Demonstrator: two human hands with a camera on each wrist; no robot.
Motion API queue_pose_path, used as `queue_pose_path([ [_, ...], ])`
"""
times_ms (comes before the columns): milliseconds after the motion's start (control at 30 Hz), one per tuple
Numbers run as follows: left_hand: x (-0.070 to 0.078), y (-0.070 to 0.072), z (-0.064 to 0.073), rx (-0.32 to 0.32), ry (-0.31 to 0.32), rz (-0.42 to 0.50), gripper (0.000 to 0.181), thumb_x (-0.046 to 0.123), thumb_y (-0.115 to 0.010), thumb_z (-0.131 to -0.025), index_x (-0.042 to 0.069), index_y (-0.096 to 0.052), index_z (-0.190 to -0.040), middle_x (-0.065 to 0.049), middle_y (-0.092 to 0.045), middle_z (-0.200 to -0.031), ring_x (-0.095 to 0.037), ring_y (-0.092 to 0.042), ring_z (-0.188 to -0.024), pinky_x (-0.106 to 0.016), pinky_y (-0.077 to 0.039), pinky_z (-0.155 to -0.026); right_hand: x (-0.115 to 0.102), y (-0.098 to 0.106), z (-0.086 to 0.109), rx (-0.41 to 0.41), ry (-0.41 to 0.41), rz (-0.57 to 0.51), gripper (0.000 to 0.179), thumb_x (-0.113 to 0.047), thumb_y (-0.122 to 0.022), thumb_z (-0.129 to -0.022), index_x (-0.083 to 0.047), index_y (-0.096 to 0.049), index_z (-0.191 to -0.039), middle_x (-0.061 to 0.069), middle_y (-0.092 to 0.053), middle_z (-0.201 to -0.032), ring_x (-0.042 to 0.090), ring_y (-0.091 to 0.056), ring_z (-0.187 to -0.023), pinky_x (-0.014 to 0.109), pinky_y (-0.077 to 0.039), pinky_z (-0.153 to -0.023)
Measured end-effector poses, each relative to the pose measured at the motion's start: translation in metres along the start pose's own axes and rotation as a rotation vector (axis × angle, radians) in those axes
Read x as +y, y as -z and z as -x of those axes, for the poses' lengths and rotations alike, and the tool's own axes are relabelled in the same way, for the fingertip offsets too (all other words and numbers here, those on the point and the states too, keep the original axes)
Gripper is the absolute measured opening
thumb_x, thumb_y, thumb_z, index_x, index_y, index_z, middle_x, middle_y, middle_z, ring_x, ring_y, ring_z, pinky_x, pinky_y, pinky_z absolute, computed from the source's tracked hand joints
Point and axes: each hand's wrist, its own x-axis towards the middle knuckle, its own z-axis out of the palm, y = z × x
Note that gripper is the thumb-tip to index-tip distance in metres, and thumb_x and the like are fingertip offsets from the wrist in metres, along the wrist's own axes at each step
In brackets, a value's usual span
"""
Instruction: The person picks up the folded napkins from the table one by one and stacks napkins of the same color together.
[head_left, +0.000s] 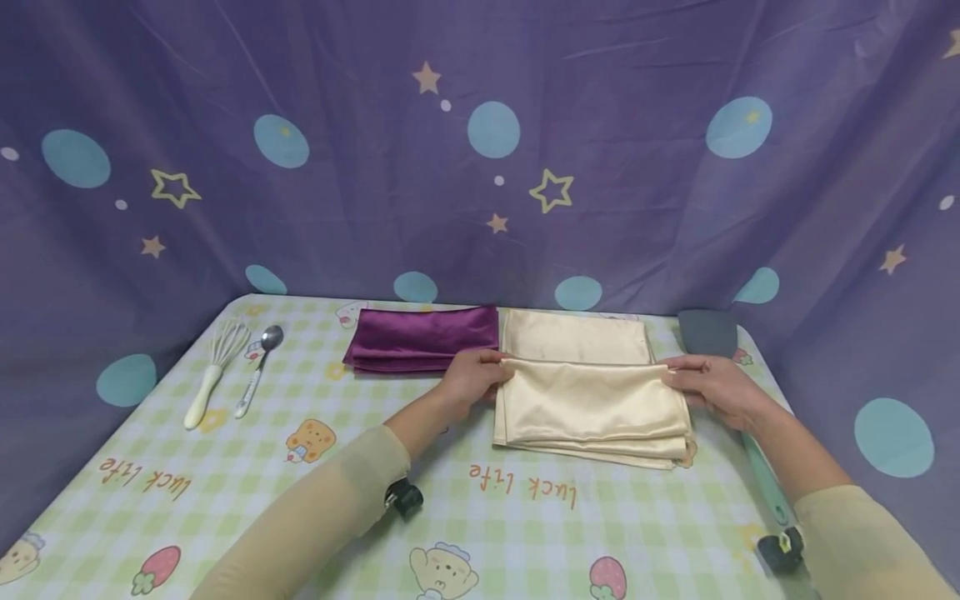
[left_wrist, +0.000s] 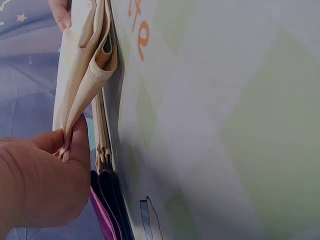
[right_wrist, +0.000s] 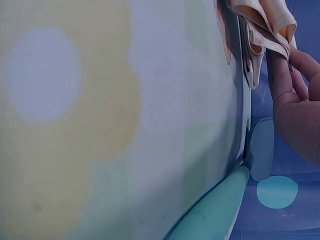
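Note:
A folded cream satin cloth (head_left: 592,404) is held by its far edge between my two hands, its near layers fanned over the checked tablecloth. My left hand (head_left: 471,382) pinches the far left corner, thumb against fingers around the layers, as the left wrist view shows. At the far right corner my right hand (head_left: 716,387) pinches the same cloth. Behind it lies another flat cream cloth (head_left: 573,335), partly covered by the held one. A folded purple satin cloth (head_left: 423,337) lies to its left, close by my left hand.
On the left of the table lie a whisk (head_left: 213,375) and a metal spoon (head_left: 261,367). A spatula with a grey head (head_left: 708,333) and green handle (head_left: 765,475) lies at the right, partly under my right arm. A purple curtain (head_left: 360,150) hangs behind the table.

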Motion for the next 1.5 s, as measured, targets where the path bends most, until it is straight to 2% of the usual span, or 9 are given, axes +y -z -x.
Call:
queue_pose_path([
  [400,0.009,0.001,-0.011,0.03,-0.005,-0.012,0.032,0.004,-0.07,-0.092,-0.003,-0.069,-0.122,-0.011,-0.07,-0.103,-0.014,-0.063,-0.078,-0.025,-0.052,-0.064,-0.01,0.002,-0.01,0.038,-0.017,-0.006,0.064,-0.015,-0.064,-0.101,0.016,-0.033,-0.148,-0.005,-0.066,-0.111,0.007,-0.068,-0.1,0.029,-0.056,-0.089],
  [667,0.011,0.001,-0.02,0.05,-0.03,0.001,0.031,0.002,-0.07,-0.091,-0.006,-0.068,-0.121,-0.014,-0.071,-0.102,-0.015,-0.065,-0.079,-0.027,-0.056,-0.067,-0.013,0.001,-0.019,0.06,-0.015,0.038,0.063,-0.017,-0.066,-0.101,0.013,-0.037,-0.148,-0.005,-0.066,-0.111,0.006,-0.068,-0.098,0.029,-0.056,-0.089],
  [1033,0.021,0.003,-0.03,0.061,-0.047,0.021,0.03,0.0,-0.068,-0.093,-0.008,-0.067,-0.122,-0.019,-0.071,-0.106,-0.017,-0.067,-0.081,-0.033,-0.06,-0.076,-0.022,0.002,-0.028,0.083,-0.019,0.013,0.063,-0.015,-0.067,-0.099,0.014,-0.038,-0.147,-0.008,-0.067,-0.106,0.005,-0.068,-0.096,0.027,-0.055,-0.09],
  [1333,0.021,0.005,-0.042,0.076,-0.053,0.005,0.032,-0.001,-0.068,-0.092,-0.007,-0.066,-0.123,-0.02,-0.071,-0.107,-0.017,-0.066,-0.08,-0.032,-0.06,-0.074,-0.027,0.004,-0.035,0.096,-0.044,0.089,0.063,-0.02,-0.065,-0.101,0.01,-0.038,-0.149,-0.008,-0.063,-0.11,0.0,-0.065,-0.096,0.024,-0.055,-0.089],
  [1500,0.022,0.007,-0.048,0.069,-0.063,-0.008,0.03,0.001,-0.069,-0.093,-0.007,-0.067,-0.122,-0.018,-0.071,-0.106,-0.016,-0.064,-0.081,-0.032,-0.059,-0.075,-0.029,0.005,-0.041,0.091,-0.049,0.069,0.063,-0.019,-0.064,-0.102,0.01,-0.036,-0.15,-0.011,-0.064,-0.107,0.0,-0.065,-0.095,0.023,-0.055,-0.088],
])
